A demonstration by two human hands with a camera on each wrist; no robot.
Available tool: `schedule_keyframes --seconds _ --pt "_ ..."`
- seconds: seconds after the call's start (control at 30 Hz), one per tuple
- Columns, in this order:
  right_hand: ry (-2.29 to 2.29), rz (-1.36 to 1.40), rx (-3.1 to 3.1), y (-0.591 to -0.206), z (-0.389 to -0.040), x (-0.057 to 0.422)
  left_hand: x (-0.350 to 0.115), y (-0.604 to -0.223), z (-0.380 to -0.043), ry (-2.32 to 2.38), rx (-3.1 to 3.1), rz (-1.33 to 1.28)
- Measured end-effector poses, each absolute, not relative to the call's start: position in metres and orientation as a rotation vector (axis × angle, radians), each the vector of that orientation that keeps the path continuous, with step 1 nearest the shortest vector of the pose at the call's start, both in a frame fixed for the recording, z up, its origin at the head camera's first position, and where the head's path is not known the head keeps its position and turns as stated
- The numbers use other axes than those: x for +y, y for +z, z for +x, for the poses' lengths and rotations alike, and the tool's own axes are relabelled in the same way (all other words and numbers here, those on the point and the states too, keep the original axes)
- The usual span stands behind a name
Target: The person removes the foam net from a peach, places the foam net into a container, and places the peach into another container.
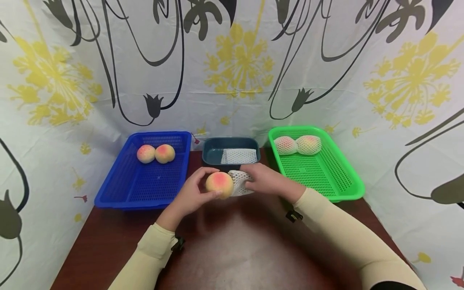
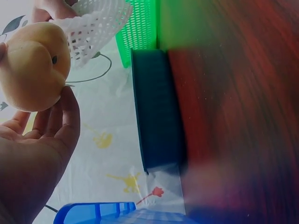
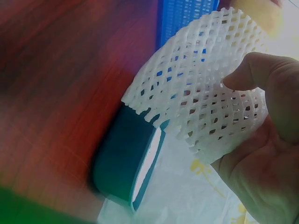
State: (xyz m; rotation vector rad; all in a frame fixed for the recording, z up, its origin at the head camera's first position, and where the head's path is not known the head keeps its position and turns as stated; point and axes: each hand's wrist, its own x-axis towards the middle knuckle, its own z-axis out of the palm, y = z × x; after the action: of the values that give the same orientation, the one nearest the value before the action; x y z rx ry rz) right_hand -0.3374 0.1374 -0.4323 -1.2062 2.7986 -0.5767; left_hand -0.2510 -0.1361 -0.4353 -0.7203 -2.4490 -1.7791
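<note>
My left hand (image 1: 193,191) grips a peach (image 1: 219,184) above the table, thumb and fingers round its side; the left wrist view shows the peach (image 2: 35,67) resting against the fingertips. Close on its right, my right hand (image 1: 266,180) pinches a white foam net sleeve (image 1: 240,182). In the right wrist view the net (image 3: 201,79) is spread wide, with the thumb on its outside and the other fingers hidden. Whether the net touches the peach cannot be told. Behind the hands stands a dark teal box (image 1: 230,142) holding more folded white nets (image 1: 239,156).
At the left sits a blue basket (image 1: 145,187) with two bare peaches (image 1: 156,154). A green basket (image 1: 315,177) on the right holds two peaches in nets (image 1: 298,145). The brown table (image 1: 239,245) meets a patterned cloth (image 1: 232,108) at the back.
</note>
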Motion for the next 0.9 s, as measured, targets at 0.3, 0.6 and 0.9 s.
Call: schedule_keyframes --seconds 0.3,0.6,0.9 --pt "-0.486 -1.193 2.837 -0.418 -0.375 0.128 -0.146 -0.43 -0.255 -1.726 -2.463 -0.697" --pt "-0.4 -1.152 2.839 -0.402 -0.405 0.109 -0.155 -0.456 -0.273 -1.729 -2.457 -0.679" --pt "-0.319 -1.084 2.922 -0.395 -0.438 0.088 -0.157 -0.455 -0.272 -1.713 -2.468 -0.689"
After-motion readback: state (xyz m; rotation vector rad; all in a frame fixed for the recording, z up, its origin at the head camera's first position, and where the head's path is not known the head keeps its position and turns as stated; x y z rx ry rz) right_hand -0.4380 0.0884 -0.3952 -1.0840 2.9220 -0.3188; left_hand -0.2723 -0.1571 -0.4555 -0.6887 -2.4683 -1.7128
